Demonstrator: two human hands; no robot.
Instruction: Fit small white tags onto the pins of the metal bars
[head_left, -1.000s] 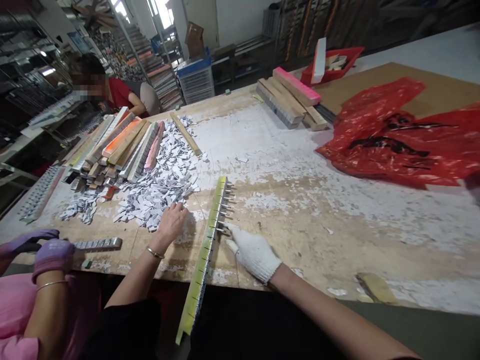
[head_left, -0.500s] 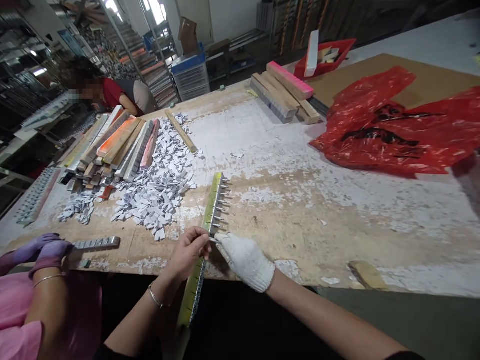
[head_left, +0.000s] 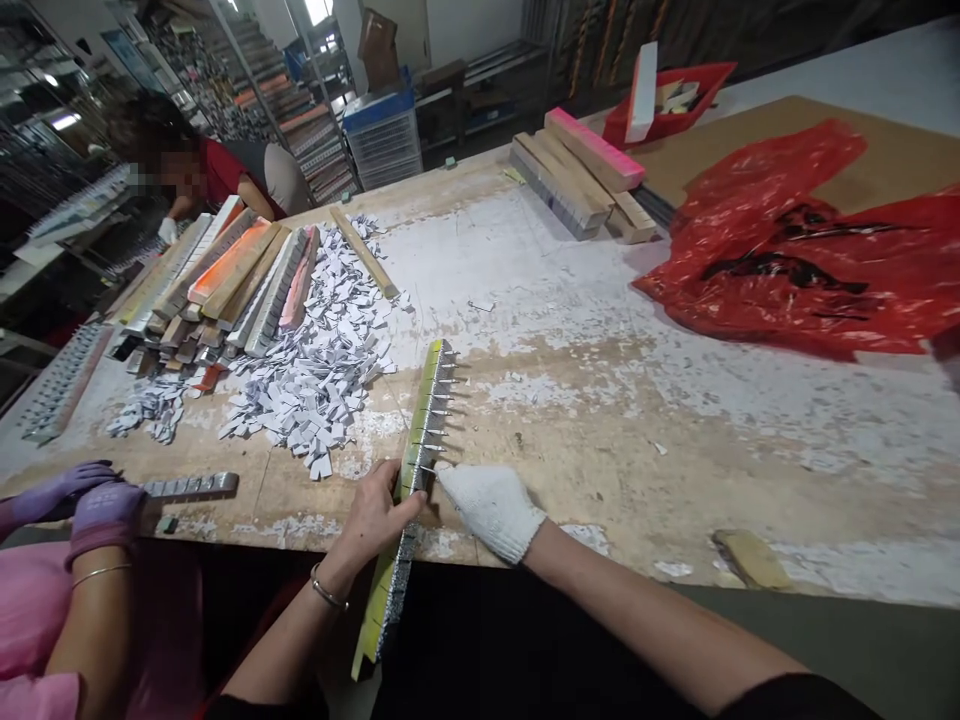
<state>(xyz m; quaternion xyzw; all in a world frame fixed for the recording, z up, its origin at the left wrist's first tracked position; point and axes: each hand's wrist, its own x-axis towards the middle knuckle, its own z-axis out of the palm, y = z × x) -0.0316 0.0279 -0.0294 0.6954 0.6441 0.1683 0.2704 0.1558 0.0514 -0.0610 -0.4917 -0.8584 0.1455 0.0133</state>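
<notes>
A long yellow-green bar (head_left: 425,410) lies over the table's front edge, its near end hanging out past it. Thin metal pins (head_left: 442,415) stick out in a row from the right side of its far half, and the nearer part of that side looks silvery and rough. My bare left hand (head_left: 377,508) is wrapped round the bar near the table edge, thumb across its top. In a white knit glove, my right hand (head_left: 491,508) pinches a thin pin at the bar's right side; the fingertips partly hide it.
Small white pieces (head_left: 315,390) lie heaped left of the bar, beside stacked wooden bars (head_left: 240,265). A co-worker's purple-gloved hands (head_left: 105,500) hold a grey bar (head_left: 195,486) at left. A red plastic bag (head_left: 795,260) lies at right, with more wooden bars (head_left: 562,185) behind.
My left hand has gone from pinching a small piece at my right fingertips to gripping the bar. My right hand stays beside the bar's pins.
</notes>
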